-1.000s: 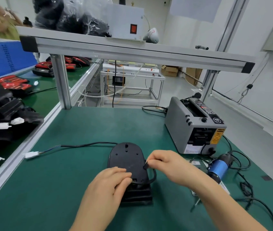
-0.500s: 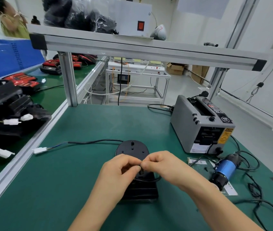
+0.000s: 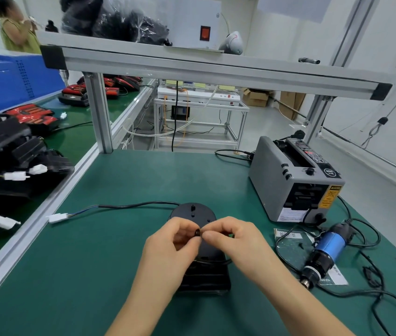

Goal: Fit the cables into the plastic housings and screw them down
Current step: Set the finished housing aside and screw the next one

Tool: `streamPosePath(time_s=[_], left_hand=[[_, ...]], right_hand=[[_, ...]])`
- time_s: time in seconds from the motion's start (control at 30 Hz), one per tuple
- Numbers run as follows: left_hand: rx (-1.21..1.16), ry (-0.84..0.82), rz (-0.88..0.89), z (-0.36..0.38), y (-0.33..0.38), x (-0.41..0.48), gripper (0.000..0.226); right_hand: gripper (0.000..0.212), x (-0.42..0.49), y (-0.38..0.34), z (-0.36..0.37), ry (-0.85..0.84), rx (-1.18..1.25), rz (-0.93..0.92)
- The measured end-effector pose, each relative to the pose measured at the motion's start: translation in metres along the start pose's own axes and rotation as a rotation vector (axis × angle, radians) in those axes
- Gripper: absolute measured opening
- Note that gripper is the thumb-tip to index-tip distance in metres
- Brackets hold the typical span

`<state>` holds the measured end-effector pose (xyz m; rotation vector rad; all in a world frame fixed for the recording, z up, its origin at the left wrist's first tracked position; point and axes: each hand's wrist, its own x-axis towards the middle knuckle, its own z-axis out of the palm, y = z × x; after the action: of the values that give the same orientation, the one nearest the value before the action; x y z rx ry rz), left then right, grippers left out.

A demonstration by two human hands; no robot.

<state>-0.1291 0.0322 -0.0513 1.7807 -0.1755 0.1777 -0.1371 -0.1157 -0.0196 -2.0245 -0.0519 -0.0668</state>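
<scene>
Housing (image 3: pixel 193 213) beneath both hands, top showing at 12 o'clock; left hand (image 3: pixel 170 248), right hand (image 3: pixel 238 241) together pinch small black part (image 3: pixel 197 232); cable (image 3: pixel 138 204) trails toward 9 o'clock.

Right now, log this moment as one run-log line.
left hand: pinches small black piece | right hand: pinches it too | black housing: on mat below hands | cable: trails left | screwdriver: lying right, untouched
</scene>
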Motion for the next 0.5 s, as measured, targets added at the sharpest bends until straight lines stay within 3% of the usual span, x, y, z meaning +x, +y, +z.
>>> streamPosePath(time_s=[0.3, 0.5], left_hand=[[-0.345, -0.016, -0.142, -0.002, 0.004, -0.001, 0.021], [-0.372, -0.001, -0.144, -0.002, 0.003, -0.006, 0.012]], right_hand=[[0.019, -0.011, 0.000, 0.006, 0.070, 0.012, -0.055], [0.010, -0.014, -0.001, 0.009, 0.081, 0.037, -0.033]])
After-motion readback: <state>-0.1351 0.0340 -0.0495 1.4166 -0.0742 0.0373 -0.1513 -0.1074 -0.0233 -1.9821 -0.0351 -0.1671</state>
